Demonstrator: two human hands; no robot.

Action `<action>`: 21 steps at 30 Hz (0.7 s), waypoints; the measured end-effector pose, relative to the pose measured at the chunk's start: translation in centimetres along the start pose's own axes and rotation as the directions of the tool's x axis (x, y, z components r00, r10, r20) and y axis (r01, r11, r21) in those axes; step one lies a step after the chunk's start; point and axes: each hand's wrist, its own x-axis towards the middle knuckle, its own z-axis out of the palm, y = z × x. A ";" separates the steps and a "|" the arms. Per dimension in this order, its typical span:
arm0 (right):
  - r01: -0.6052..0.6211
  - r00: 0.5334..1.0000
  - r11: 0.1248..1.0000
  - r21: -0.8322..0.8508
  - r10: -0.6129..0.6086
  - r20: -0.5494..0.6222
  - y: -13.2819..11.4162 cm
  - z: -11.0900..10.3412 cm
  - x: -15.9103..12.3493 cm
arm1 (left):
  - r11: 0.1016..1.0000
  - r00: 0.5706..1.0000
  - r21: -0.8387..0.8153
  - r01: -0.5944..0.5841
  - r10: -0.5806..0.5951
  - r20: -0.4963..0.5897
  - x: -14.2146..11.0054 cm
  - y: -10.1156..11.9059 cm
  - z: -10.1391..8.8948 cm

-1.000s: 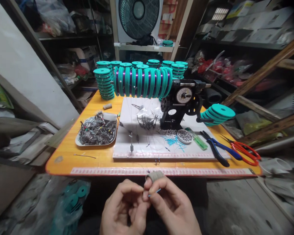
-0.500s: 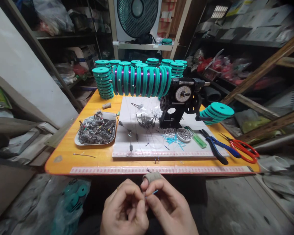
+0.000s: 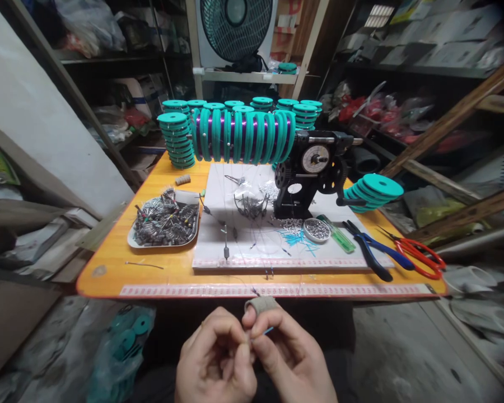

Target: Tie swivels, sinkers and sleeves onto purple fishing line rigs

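Both hands meet below the table's front edge, fingertips almost touching. My left hand [image 3: 214, 358] is closed in a pinch of thumb and forefinger; what sits between the tips is too small to make out. My right hand [image 3: 300, 352] pinches a thin blue tube [image 3: 269, 330], whose end sticks out past the forefinger. A grey-beige finger wrap [image 3: 261, 304] shows just above the fingertips. Fine lines with small dark swivels [image 3: 269, 273] hang at the table edge. On the white board lie loose blue tubes [image 3: 296, 239] and a round dish of metal beads [image 3: 317, 229].
Teal line spools [image 3: 243, 136] sit on a black winding machine [image 3: 306, 173] behind the board. A tray of wire-and-weight rigs [image 3: 133, 242] stands left. Blue-handled pliers [image 3: 373, 252] and red scissors [image 3: 420, 256] lie right. A ruler strip [image 3: 172, 290] runs along the front edge.
My hands stay pinched together in nearly the same place. Less of the blue tube shows between my right fingers now. The view has shifted very slightly.
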 end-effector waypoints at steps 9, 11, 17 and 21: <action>-0.008 1.000 1.000 0.006 0.008 0.012 0.5 0.0 0.0 | 0.994 0.965 0.036 -0.100 0.088 0.248 1.1 -1.9 -2.5; 0.005 0.999 1.000 -0.004 -0.005 0.054 0.6 -0.3 0.2 | 0.996 0.973 0.029 -0.088 0.080 0.218 0.9 -1.9 -2.5; 0.038 0.988 0.999 -0.008 -0.036 0.153 1.4 -1.1 0.5 | 0.994 0.961 0.047 -0.102 0.086 0.263 0.8 -2.2 -2.6; 0.034 0.978 0.997 0.073 -0.048 0.201 1.7 -1.6 1.0 | 0.993 0.990 0.045 -0.109 0.104 0.092 0.0 -1.3 -1.0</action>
